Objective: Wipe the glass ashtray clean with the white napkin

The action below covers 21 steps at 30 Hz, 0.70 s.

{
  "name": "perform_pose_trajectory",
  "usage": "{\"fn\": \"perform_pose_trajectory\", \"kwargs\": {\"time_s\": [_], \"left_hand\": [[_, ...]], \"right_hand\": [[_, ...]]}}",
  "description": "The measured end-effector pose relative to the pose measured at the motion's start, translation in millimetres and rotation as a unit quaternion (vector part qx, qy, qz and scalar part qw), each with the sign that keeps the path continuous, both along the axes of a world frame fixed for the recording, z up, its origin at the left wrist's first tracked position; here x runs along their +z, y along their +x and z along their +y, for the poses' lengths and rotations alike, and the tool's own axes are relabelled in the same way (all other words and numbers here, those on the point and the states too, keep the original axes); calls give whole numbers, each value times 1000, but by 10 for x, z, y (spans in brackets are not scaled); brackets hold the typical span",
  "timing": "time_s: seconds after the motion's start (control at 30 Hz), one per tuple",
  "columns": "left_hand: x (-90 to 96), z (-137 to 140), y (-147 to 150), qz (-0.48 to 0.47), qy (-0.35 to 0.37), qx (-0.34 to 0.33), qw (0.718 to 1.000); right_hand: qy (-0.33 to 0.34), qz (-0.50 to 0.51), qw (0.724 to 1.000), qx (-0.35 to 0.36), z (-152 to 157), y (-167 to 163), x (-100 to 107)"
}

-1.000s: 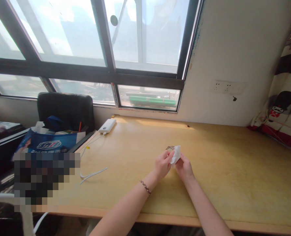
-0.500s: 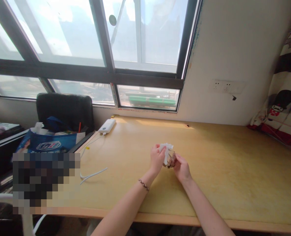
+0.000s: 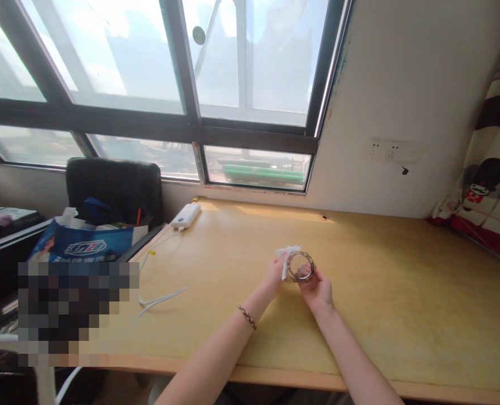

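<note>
Above the middle of the table, my right hand (image 3: pixel 318 289) is closed around the lower right side of a small round glass bowl (image 3: pixel 291 274). The bowl is see-through with a brownish, shiny rim, and its round mouth is turned toward me. Some of my right fingers show through it. At its left side, my left hand (image 3: pixel 275 274) pinches a crumpled white tissue (image 3: pixel 284 260) against the glass. The tissue partly covers the left fingertips. A braided bracelet (image 3: pixel 247 318) circles my left wrist.
The wooden table (image 3: pixel 401 304) reaches to the wall under the window. A white power bank (image 3: pixel 186 216) with a white cable (image 3: pixel 162 295) lies at its left. Beyond the left edge stand a blue bag (image 3: pixel 87 242) and a black chair (image 3: pixel 115 188). A curtain (image 3: pixel 486 185) hangs at right.
The bowl has turned, so its round mouth now faces me. Both hands have shifted slightly right with it, and the tissue has moved to its left rim.
</note>
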<state>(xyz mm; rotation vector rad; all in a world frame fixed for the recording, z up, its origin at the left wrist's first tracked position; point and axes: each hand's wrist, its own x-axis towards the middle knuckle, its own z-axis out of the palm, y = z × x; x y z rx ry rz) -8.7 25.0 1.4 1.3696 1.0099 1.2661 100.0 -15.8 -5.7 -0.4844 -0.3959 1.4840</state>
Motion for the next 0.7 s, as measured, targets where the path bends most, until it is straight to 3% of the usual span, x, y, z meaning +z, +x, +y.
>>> {"fn": "perform_pose_trajectory", "kwargs": {"time_s": [0.37,0.53,0.7], "left_hand": [[23,-171,29,31,57,8,998],[30,-231,33,69,68,-19,995],[9,-304,72,91,89,-54,990]], "right_hand": [[15,-38,997,-61,0,110,105],[-33,-38,992,-112,52,171,42],[-60,-33,990,-120,63,191,44]]}}
